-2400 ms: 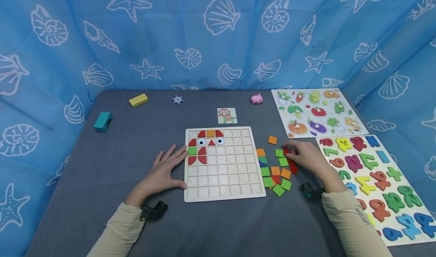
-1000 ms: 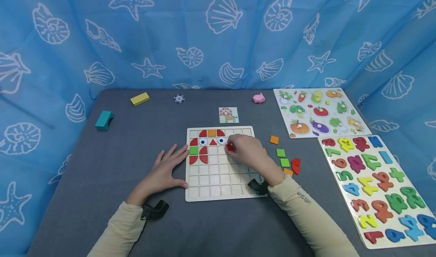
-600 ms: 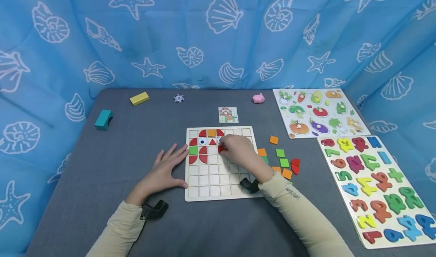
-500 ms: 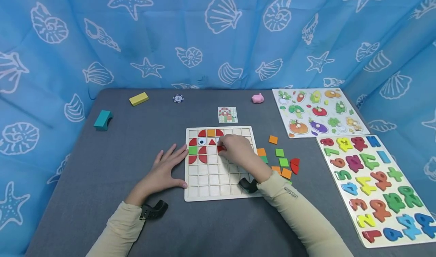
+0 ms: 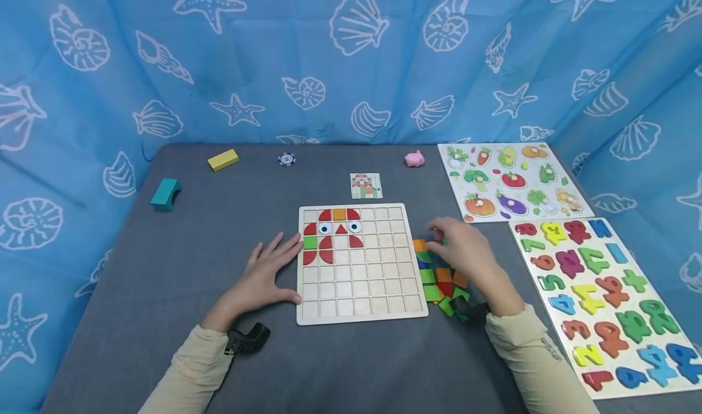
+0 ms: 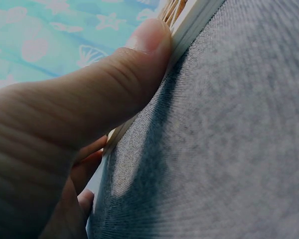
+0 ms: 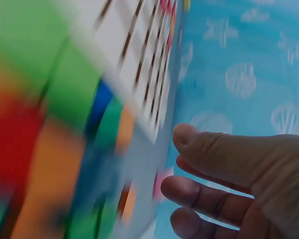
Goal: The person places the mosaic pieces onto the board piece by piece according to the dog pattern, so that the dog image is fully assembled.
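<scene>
Lightly spread and holding nothing, the left hand (image 5: 264, 278) touched the left edge of the pale wooden grid board (image 5: 353, 290), mid-frame. The right hand (image 5: 466, 252), empty, thumb and fingers parted, hovered near flat, square-cut loose tiles (image 5: 427, 276) right of the board. Red quarter-circles (image 5: 356, 241) filled upper-left cells. Grey woven cloth (image 5: 351, 368) lay beneath.

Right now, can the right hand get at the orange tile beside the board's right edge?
Likely yes: the right hand looks empty, just right of the orange tile, with nothing visible between them.
</scene>
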